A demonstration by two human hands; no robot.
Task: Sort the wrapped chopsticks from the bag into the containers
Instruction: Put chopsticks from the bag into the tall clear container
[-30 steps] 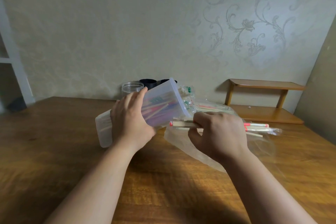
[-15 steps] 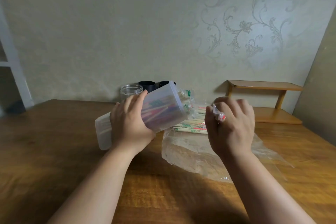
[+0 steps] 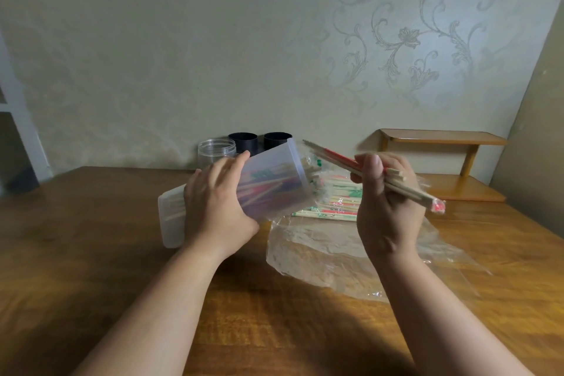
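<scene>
My left hand (image 3: 218, 203) grips a translucent rectangular container (image 3: 274, 183), tilted with its open mouth up and to the right; several wrapped chopsticks lie inside it. My right hand (image 3: 386, 201) holds a bundle of red-marked wrapped chopsticks (image 3: 335, 160) raised above the table, tips pointing up-left toward the container's mouth. A clear plastic bag (image 3: 329, 256) lies flat on the table under my right hand. More wrapped chopsticks (image 3: 335, 206) with red and green print lie in a pile at the bag's far end.
A clear round jar (image 3: 215, 151) and two black cups (image 3: 244, 140) stand at the back of the wooden table (image 3: 91, 238), by the wall. A small wooden shelf (image 3: 442, 159) sits at the back right. A white frame stands at the far left.
My right hand took red-marked chopsticks from the bag, lifted them and turned them so the tips now point at the container's mouth. The left hand kept the container tilted.
</scene>
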